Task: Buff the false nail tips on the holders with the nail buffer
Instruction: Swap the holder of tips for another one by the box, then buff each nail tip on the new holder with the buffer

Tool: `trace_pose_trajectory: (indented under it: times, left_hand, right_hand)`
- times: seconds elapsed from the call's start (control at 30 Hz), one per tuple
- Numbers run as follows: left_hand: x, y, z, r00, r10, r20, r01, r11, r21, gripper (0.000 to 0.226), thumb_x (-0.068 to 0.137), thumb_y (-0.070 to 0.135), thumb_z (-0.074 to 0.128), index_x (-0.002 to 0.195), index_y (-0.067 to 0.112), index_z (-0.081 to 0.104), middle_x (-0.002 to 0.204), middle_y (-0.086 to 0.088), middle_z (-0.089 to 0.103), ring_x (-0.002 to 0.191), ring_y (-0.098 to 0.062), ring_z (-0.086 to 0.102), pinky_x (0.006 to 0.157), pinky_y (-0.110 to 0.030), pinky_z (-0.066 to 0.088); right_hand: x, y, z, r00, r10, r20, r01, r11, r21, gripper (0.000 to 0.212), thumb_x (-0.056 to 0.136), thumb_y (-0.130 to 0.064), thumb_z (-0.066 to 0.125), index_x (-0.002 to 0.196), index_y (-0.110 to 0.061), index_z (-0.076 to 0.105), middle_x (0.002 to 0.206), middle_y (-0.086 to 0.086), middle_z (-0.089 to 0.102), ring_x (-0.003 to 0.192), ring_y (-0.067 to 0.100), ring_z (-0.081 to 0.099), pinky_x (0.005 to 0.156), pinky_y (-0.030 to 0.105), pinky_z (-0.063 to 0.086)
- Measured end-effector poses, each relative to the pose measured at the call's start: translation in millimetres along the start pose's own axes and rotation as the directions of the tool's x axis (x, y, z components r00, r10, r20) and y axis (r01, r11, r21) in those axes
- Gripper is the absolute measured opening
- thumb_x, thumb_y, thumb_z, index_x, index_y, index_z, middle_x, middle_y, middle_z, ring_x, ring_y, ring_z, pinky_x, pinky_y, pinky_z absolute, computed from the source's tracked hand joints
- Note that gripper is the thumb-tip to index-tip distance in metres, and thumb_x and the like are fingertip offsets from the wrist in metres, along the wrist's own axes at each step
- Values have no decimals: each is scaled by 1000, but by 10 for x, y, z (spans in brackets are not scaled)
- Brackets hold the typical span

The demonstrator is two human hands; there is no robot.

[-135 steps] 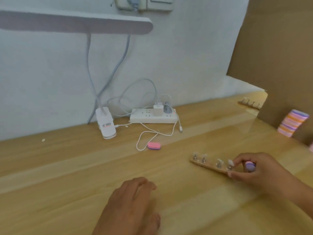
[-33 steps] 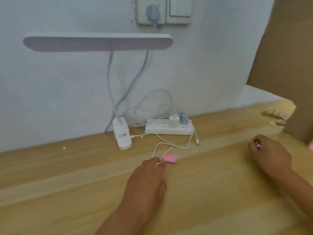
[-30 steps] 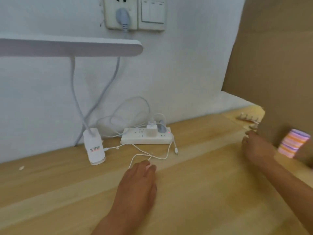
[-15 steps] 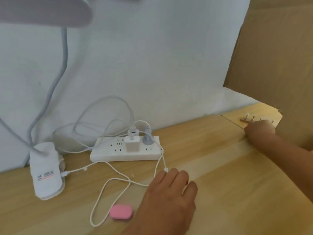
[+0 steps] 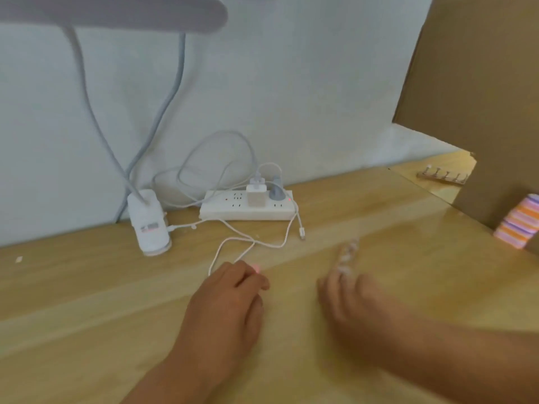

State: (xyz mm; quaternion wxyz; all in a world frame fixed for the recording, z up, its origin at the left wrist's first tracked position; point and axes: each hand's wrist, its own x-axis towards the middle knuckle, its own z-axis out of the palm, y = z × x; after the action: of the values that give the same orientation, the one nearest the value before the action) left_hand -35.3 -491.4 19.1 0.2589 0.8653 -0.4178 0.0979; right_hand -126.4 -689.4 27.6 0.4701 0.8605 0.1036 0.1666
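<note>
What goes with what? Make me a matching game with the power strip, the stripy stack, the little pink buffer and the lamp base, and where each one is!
Things:
1. power strip
2. stripy buffer stack
3. pink buffer
4. lamp base

Places:
A. at the left hand's fingertips
B. far right, beside the cardboard
C. by the wall, with two plugs in it
D. by the wall, furthest left, under the bendy neck

Pairs: 1-C, 2-B, 3-A, 4-D
</note>
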Motion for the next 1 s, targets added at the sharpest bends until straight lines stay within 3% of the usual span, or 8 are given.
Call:
trace_pose_trajectory:
  times: [0.13,0.3,0.43,0.5,0.57,0.7,0.83,1.0]
  left_hand:
    - [-378,-42,-197,995,-103,-14,102,991,-92,38,76,10,40,95,19,72,92,5,64,89,-17,59,78,-29,46]
    - [-702,-232,-505,947,-315,-62,296,932,-210,38,83,-8,44,94,15,72,85,1,67,81,-4,60,73,-10,39]
    - [-1002,-282,-645,889,-456,-37,428,858,-282,26,85,35,45,82,23,69,73,9,66,74,-2,59,74,-17,45]
    - [-1153,-167,-605,896,-440,62,440,857,-269,47,71,63,39,84,26,64,78,10,62,78,-4,57,79,-31,47]
    - [-1219,-18,-500,919,-366,143,385,912,-138,55,60,80,44,89,35,57,86,17,54,85,-2,50,82,-28,42]
    - [-1157,-29,-432,959,-271,85,263,960,94,30,75,52,62,100,37,57,92,16,52,97,-7,49,91,-27,31]
    - [-1190,-257,-626,931,-361,58,359,933,41,17,74,33,68,83,42,56,82,16,51,92,-10,50,85,-28,31]
    - [-1165,-245,-618,927,-363,91,350,928,128,32,67,51,66,95,42,55,91,19,50,95,-7,44,82,-27,23]
  right_hand:
    - [-222,-740,-839,988,-86,-127,107,979,171,24,73,-5,55,77,-11,78,71,12,69,36,15,44,41,14,28]
    - [-81,-1010,-1343,924,-92,-370,254,873,417,26,78,-22,59,96,-31,77,98,0,75,43,9,48,45,21,27]
    - [-87,-793,-1341,782,180,-596,342,677,652,24,93,-14,55,113,-21,66,97,-5,72,52,13,50,47,25,39]
    - [-46,-646,-1191,777,444,-446,181,521,834,20,90,-14,59,104,-20,72,88,-6,72,52,17,57,44,28,47]
    - [69,-489,-1020,804,587,-95,-86,273,958,21,92,-19,55,102,-28,72,98,-18,68,59,10,62,53,35,53]
    - [239,-434,-668,874,363,323,-333,-37,942,32,88,-14,59,110,-35,68,119,-17,62,85,8,64,87,34,51]
    - [232,-574,-648,890,284,357,-318,-177,932,25,86,-19,62,101,-38,69,100,-20,65,77,-2,60,74,10,42]
    - [203,-613,-732,934,165,316,-268,-261,927,16,74,-32,69,87,-40,72,86,-21,66,67,-3,55,66,5,40]
